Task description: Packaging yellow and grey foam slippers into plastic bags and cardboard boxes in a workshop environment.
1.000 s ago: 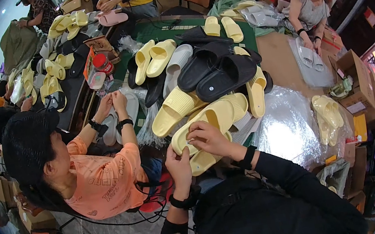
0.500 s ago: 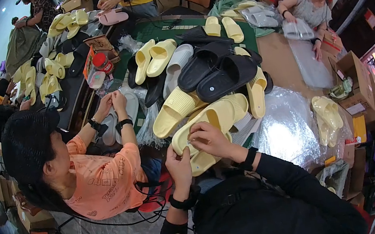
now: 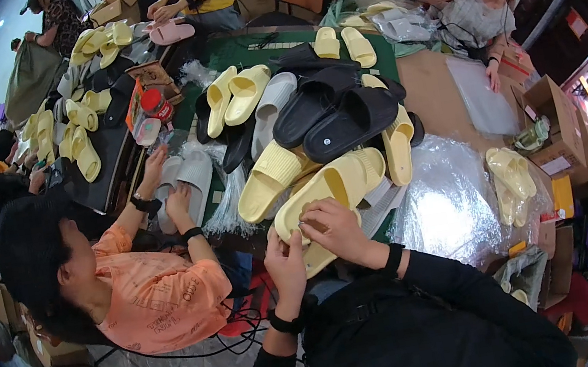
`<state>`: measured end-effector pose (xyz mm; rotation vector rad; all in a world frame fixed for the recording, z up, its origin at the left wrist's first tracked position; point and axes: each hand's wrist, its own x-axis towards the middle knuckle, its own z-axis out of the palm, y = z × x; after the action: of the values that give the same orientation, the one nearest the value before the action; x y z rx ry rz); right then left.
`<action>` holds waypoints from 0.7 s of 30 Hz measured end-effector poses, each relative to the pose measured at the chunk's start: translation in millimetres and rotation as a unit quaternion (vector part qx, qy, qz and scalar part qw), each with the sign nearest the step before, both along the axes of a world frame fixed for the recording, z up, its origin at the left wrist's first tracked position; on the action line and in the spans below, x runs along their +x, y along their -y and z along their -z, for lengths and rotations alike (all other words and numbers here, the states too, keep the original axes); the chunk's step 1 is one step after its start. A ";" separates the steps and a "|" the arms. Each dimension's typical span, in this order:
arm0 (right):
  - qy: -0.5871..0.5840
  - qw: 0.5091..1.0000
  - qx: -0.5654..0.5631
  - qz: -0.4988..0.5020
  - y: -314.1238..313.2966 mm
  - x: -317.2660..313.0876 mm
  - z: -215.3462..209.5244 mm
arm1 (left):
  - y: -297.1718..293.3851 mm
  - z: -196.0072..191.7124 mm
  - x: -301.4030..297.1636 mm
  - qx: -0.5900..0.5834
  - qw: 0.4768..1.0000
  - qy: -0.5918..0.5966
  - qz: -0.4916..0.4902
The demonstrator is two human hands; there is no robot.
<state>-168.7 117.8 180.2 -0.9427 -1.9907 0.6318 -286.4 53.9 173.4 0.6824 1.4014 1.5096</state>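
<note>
A pale yellow slide sandal (image 3: 328, 184) lies tilted in front of me, its heel end toward my body. My left hand (image 3: 286, 267) is closed at the near edge of that heel, thumb and fingers pressed together on it. Over the heel my right hand (image 3: 338, 233) bends its fingers in a pinch; whatever is between the fingertips is hidden. A second yellow sandal (image 3: 317, 259) shows beneath my hands. Just beyond lie a ribbed yellow sandal (image 3: 270, 178) and two black sandals (image 3: 351, 123) on the heap.
To my left, a co-worker in an orange shirt (image 3: 164, 288) reaches toward grey sandals (image 3: 195, 178). A red-lidded jar (image 3: 157, 104) stands near them. Clear plastic bags (image 3: 444, 198) and a wrapped yellow pair (image 3: 511, 174) lie right. Another person (image 3: 478, 12) stands across the table.
My right fingers have shifted slightly over the heel. The orange-shirted co-worker's hands have parted, one lowering to the grey sandals. At far right, a person's hand has moved from a bagged pair toward the back pile.
</note>
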 end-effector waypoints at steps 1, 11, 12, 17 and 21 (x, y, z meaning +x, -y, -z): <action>0.000 1.000 0.000 0.002 1.1 0.8 0.1 | 1.4 1.6 1.4 0.002 1.000 -0.014 0.005; 0.007 0.999 0.036 0.024 8.2 5.6 -10.5 | 7.5 -3.6 13.2 0.037 0.999 -0.025 0.005; 0.012 0.999 0.040 0.035 9.0 5.9 -10.8 | 8.7 -5.1 12.1 0.033 0.998 -0.046 0.020; -0.033 0.998 -0.033 0.047 9.8 14.1 -6.4 | 9.3 -9.9 18.0 0.045 0.998 -0.047 0.025; -0.052 0.996 -0.056 0.041 17.3 23.0 -3.9 | 10.0 -8.8 23.2 0.050 0.999 -0.009 0.016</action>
<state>-145.7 100.5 184.1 -1.0328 -1.8317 0.7385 -263.2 43.9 182.2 0.7794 1.3282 1.5599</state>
